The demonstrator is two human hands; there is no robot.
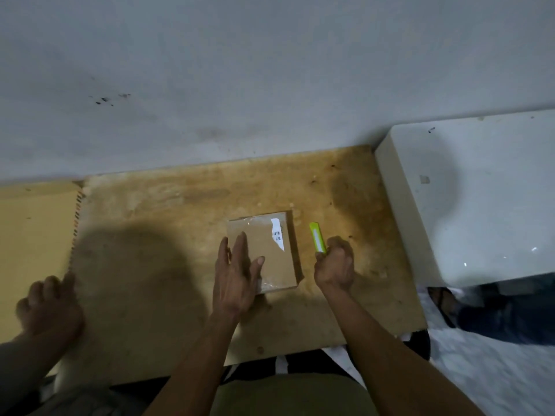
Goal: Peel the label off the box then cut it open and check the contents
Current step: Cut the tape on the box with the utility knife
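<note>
A flat brown cardboard box [265,250] lies on the stained wooden table [168,235], between the two hands. The left hand [235,277] rests over the box's near left part with fingers straight and spread, thumb out across the top face, gripping nothing. Just beyond that thumb, on the far right part of the lid, sits a torn white label [277,234] with small barcode print (only a ragged strip of it shows), and shiny clear tape crosses the box's far edge and near corner.

The right hand [335,265] is just to the right of the box, apart from it, its fingers curled round the near end of a lime-green box cutter [317,241]; the tool's body points away from the person, beside the box's right edge. Whether a blade is out cannot be told.

Well to the left of the left hand, another person's hand [49,307] rests at the table's near left part, beside a yellowish board [33,235]. To the right of the right hand stands a white glossy block [480,190], butted against the table's right edge. A grey wall [270,70] rises behind.
</note>
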